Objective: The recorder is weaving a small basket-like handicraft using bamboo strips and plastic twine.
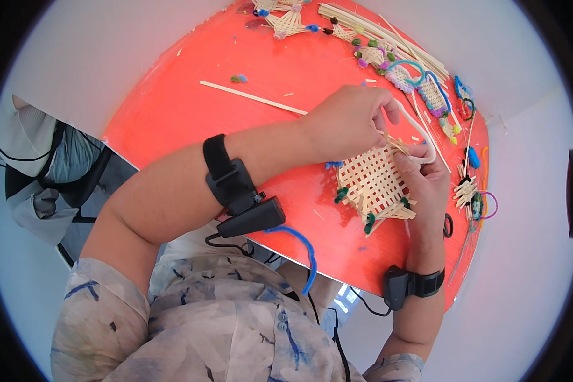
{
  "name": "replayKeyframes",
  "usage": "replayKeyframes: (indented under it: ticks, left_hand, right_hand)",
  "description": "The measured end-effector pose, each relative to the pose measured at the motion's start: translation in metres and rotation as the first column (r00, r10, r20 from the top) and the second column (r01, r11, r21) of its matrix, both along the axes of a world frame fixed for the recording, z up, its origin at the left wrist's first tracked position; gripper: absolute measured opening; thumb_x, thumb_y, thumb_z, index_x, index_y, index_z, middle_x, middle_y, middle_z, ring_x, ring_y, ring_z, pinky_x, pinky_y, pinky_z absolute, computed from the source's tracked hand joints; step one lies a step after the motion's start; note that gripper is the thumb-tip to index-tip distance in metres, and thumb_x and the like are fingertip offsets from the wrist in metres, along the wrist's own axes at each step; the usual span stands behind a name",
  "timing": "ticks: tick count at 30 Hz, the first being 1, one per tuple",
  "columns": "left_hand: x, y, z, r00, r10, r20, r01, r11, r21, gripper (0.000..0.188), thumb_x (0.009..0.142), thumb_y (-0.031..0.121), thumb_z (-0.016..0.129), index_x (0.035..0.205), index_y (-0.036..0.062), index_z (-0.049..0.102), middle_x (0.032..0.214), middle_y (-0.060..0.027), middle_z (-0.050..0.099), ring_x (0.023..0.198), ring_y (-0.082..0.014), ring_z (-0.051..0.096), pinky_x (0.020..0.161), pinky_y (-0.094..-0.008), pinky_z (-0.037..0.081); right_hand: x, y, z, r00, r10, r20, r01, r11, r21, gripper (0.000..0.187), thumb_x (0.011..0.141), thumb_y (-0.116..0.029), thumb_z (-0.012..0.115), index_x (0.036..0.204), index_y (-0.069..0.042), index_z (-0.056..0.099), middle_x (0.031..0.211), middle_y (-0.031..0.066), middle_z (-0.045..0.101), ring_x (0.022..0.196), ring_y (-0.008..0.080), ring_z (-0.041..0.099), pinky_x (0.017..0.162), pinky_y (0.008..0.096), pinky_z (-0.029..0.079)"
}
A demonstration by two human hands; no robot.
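Observation:
A woven mat of pale bamboo strips (374, 181), with dark green fuzzy ties at its near corners, is held tilted above the red table. My right hand (423, 181) grips its right edge, thumb on top of the weave. Over the far edge, my left hand (353, 121) is closed, fingers pinched around a white pipe cleaner (419, 120). This pipe cleaner arcs from the left fingers round to the right hand, against the mat's far corner. My left fingertips partly hide that corner.
Long bamboo strips (388, 38) lie at the far side of the red table (191, 118). Finished woven pieces (431, 95) with coloured fuzzy ties line its right edge. A blue pipe cleaner (305, 248) overhangs the near edge. Cables hang from straps on both forearms.

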State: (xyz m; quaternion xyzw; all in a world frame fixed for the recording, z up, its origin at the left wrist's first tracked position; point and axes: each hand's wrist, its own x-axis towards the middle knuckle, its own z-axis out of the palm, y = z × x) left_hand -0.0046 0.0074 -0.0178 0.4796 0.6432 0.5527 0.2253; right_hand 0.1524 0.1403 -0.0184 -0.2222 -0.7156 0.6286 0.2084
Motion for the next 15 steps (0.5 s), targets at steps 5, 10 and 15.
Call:
replayKeyframes:
  ticks: [5, 10, 15]
  left_hand:
    - [0.0030, -0.0002, 0.0040, 0.996, -0.046, 0.079, 0.044, 0.999, 0.026, 0.027, 0.080, -0.001, 0.067, 0.106, -0.0011, 0.058, 0.083, -0.0074, 0.066, 0.076, -0.0124, 0.064, 0.067, -0.0279, 0.050]
    - [-0.0003, 0.0011, 0.0006, 0.998, -0.015, 0.065, 0.014, 1.000, 0.019, 0.028, 0.081, -0.003, 0.067, 0.106, 0.0002, 0.057, 0.083, -0.0068, 0.066, 0.076, -0.0111, 0.064, 0.067, -0.0274, 0.050]
    - [0.0040, 0.0015, 0.0069, 0.995, -0.027, 0.095, 0.031, 0.999, -0.035, 0.026, 0.082, -0.001, 0.069, 0.105, 0.0011, 0.058, 0.083, -0.0060, 0.066, 0.077, -0.0100, 0.063, 0.067, -0.0269, 0.050]
  right_hand:
    - [0.0020, 0.0036, -0.0023, 0.995, 0.018, 0.098, -0.014, 0.999, -0.042, 0.012, 0.090, -0.008, 0.067, 0.097, 0.002, 0.069, 0.083, 0.0047, 0.069, 0.068, 0.0073, 0.062, 0.061, 0.0224, 0.049]
    - [-0.0029, -0.0023, -0.0028, 0.996, 0.042, 0.075, -0.046, 0.997, 0.054, 0.017, 0.090, -0.010, 0.068, 0.101, 0.002, 0.069, 0.082, 0.0029, 0.068, 0.070, 0.0064, 0.060, 0.062, 0.0233, 0.048]
    - [0.0021, -0.0005, 0.0017, 0.989, 0.052, 0.142, -0.065, 0.994, 0.089, 0.016, 0.092, -0.011, 0.067, 0.101, 0.002, 0.068, 0.082, 0.0019, 0.067, 0.071, 0.0058, 0.059, 0.062, 0.0240, 0.047]
